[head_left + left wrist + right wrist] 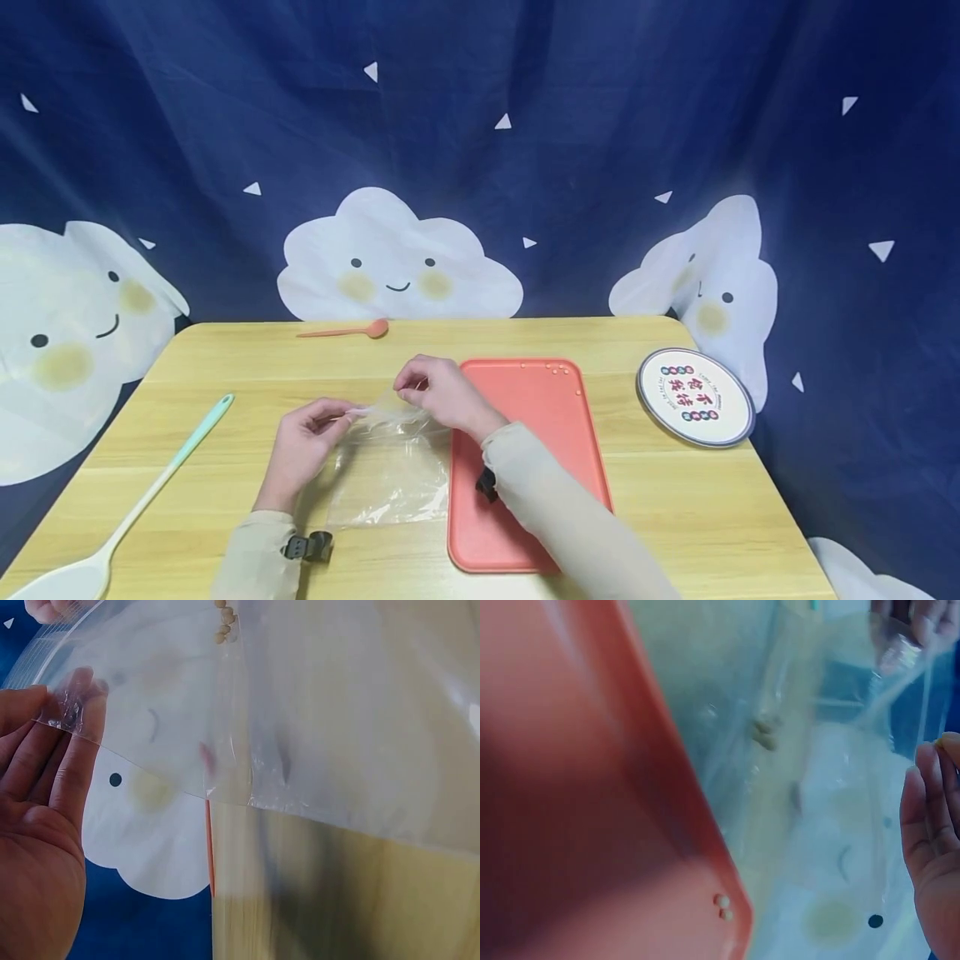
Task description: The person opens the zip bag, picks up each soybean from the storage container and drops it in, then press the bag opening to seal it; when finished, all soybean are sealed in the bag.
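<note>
Clear plastic bag (397, 483) on the wooden table (697, 500), mouth raised, right side at the left edge of the red tray (540, 408). On my head feed the left hand (296, 446) pinches a corner of the mouth between thumb and fingers. Right hand (453, 400) up at the mouth's other side, fingers bent; I cannot tell whether the tips grasp the bag's lip, something small, or nothing. Both wrist feeds show me a clump of beans (228, 616) through the film. More beans (721, 901) lie loose near the tray's far right corner. Also logged: printed plate (723, 425) to the right, orange spoon (377, 328) at the far edge, long-handled ladle (71, 581) to the left.
</note>
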The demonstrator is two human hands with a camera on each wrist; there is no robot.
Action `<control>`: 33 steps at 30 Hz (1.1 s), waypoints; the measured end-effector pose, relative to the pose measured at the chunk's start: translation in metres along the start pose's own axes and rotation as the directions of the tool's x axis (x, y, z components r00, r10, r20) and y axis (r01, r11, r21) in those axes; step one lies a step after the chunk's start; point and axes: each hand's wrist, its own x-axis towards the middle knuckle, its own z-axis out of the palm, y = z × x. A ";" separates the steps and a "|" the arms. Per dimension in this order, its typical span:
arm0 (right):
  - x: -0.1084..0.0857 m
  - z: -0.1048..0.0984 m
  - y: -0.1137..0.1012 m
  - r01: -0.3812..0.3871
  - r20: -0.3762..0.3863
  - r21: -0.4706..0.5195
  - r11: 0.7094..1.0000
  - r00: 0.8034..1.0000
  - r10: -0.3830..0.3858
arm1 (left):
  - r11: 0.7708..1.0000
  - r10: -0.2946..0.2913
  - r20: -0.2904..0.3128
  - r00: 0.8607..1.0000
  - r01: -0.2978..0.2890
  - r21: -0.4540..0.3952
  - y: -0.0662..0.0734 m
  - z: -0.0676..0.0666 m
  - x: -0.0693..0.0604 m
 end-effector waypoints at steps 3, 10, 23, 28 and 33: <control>0.001 0.005 0.001 0.009 0.026 -0.054 0.999 1.000 -0.008 | 1.000 0.002 -0.001 1.000 -0.002 0.013 0.012 0.001 -0.002; -0.003 0.002 0.002 0.011 0.030 -0.049 0.999 1.000 -0.010 | 1.000 -0.004 -0.014 1.000 0.004 0.027 0.013 0.000 -0.003; -0.022 -0.066 -0.009 -0.013 0.027 -0.110 0.994 1.000 0.016 | 1.000 0.014 -0.040 0.999 -0.013 0.027 -0.020 -0.005 -0.002; -0.036 -0.095 -0.001 -0.039 0.007 -0.172 0.984 0.999 0.041 | 0.999 0.005 -0.042 0.999 -0.004 0.035 -0.020 -0.005 -0.001; -0.052 -0.116 0.011 -0.085 -0.023 -0.250 0.965 0.996 0.082 | 1.000 0.004 -0.036 0.999 -0.003 0.025 -0.019 -0.005 -0.002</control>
